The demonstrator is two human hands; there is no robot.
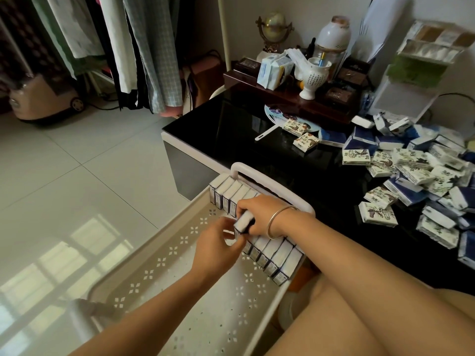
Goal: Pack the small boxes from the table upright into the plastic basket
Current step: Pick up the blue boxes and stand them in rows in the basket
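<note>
Careful now, right hand [259,214] curls round the small white-and-navy box [244,222] mid-row in the beige perforated plastic basket [144,255], left hand [218,245] pinching its lower end; wedge it crooked and the upright neighbouring boxes [279,255] could topple.

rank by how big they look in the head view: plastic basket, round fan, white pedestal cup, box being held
1. plastic basket
2. round fan and white pedestal cup: about alike, fan partly covered
3. held box, smallest though nearest
</note>
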